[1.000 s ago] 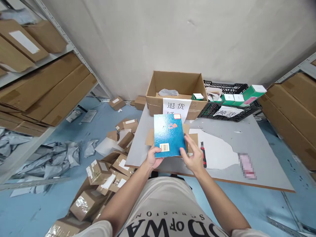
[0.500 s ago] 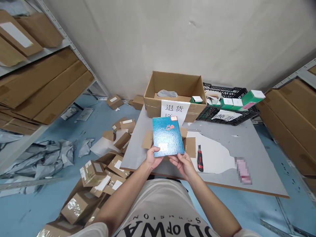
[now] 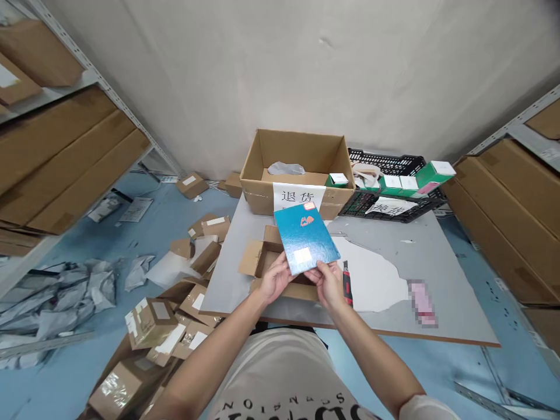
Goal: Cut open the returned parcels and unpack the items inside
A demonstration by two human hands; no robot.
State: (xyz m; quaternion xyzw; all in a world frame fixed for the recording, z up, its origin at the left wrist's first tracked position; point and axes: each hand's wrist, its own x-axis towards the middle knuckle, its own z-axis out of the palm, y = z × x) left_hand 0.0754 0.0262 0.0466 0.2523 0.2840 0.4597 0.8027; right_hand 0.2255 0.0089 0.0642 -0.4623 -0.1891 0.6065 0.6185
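Observation:
A flat blue book (image 3: 306, 236) with an orange mark and a white label is held over the table, tilted with its top leaning left. My left hand (image 3: 276, 279) supports its lower left corner, fingers going underneath. At the lower right edge my right hand (image 3: 329, 281) grips it, thumb on top. Beneath the book stands an open small cardboard box (image 3: 254, 259), flaps spread, partly hidden. Close to my right hand lies a red and black box cutter (image 3: 347, 284) on a white sheet (image 3: 376, 280).
A large open carton (image 3: 297, 151) with a paper sign stands at the table's back. Beside it a black crate (image 3: 394, 210) holds green boxes. A pink blurred item (image 3: 422, 303) lies on the right. Cardboard boxes (image 3: 151, 321) pile on the floor at left; shelves flank both sides.
The book has turned counterclockwise and shifted slightly right, uncovering more of the small box. My left hand has slid to its lower left corner. The whole view has shifted slightly.

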